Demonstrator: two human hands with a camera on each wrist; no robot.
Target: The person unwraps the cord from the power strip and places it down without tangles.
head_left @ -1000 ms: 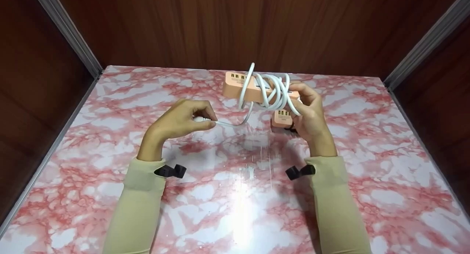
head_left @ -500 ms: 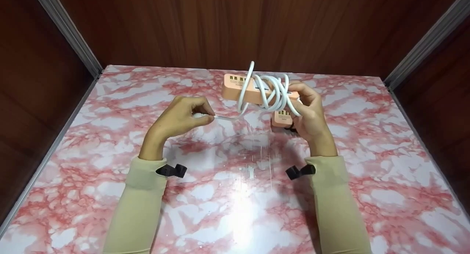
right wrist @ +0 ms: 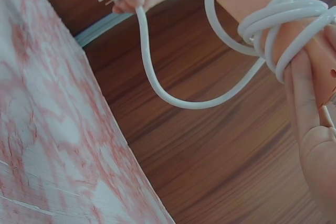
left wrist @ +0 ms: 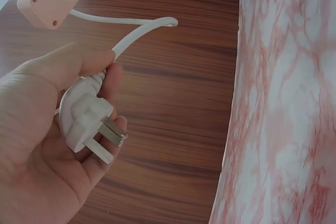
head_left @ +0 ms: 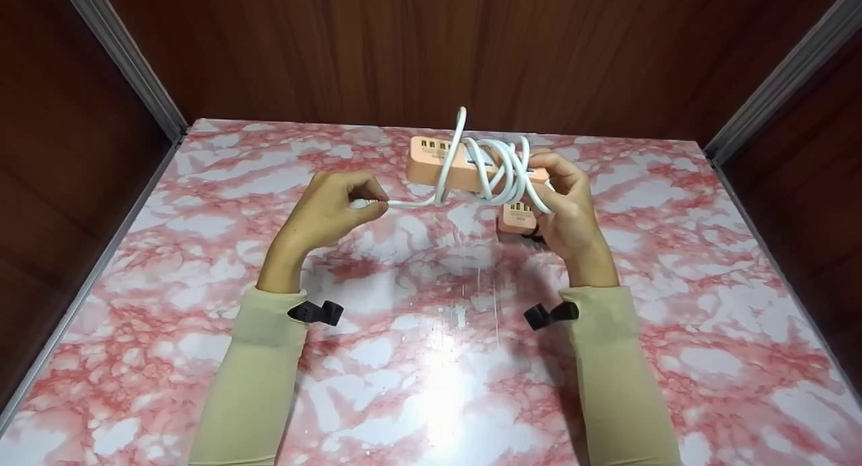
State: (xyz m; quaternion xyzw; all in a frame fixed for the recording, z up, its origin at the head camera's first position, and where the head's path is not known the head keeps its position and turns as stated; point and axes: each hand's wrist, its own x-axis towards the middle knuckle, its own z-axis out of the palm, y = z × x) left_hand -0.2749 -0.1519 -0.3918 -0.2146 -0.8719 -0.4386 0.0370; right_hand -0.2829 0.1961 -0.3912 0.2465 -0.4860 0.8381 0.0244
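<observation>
My right hand [head_left: 569, 200] grips one end of an orange power strip [head_left: 427, 166], held up above the table. Its white cord [head_left: 515, 176] is wound in several loops round the strip, and one looser loop stands up near the far end. With thumb and fingers my left hand [head_left: 333, 210] pinches the cord just behind the white plug [left wrist: 86, 111]. Metal prongs on the plug point away from the palm in the left wrist view. Between the two hands a length of cord hangs in a curve, plain in the right wrist view.
A second orange power strip [head_left: 517, 218] with a black band or cord lies on the table beneath my right hand, partly hidden by it. The red-and-white marbled table [head_left: 404, 358] ends at brown wood-look panels [head_left: 431, 55] at the back and sides.
My left hand has moved slightly up and left with the plug, and the cord between the hands has risen and straightened. The right hand and the strip have barely moved.
</observation>
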